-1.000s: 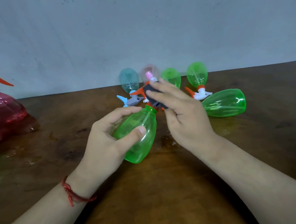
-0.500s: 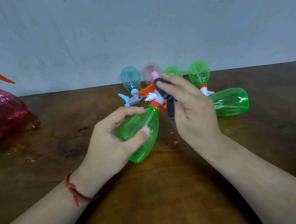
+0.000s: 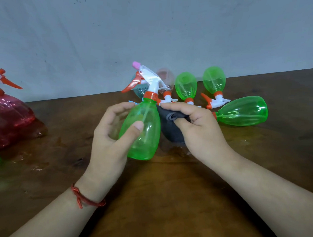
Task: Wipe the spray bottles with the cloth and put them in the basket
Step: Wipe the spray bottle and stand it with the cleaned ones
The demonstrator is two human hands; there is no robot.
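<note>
Green translucent plastic spray bottle [image 3: 143, 130], white head and orange trigger, was near upright in the left hand [image 3: 107, 143]: thumb across the front, fingers curled round the far side. Couldn't tell if its base touched the brown wooden table [image 3: 167, 198]. Right hand [image 3: 203, 132] gripped a bunched dark grey cloth [image 3: 169, 129], which touched the bottle's right flank. Behind them three more green spray bottles [image 3: 186, 86] lay on the table, beside a pinkish clear bottle [image 3: 165, 78]. Red translucent bottle [image 3: 12, 113] sat well apart, far left.
</note>
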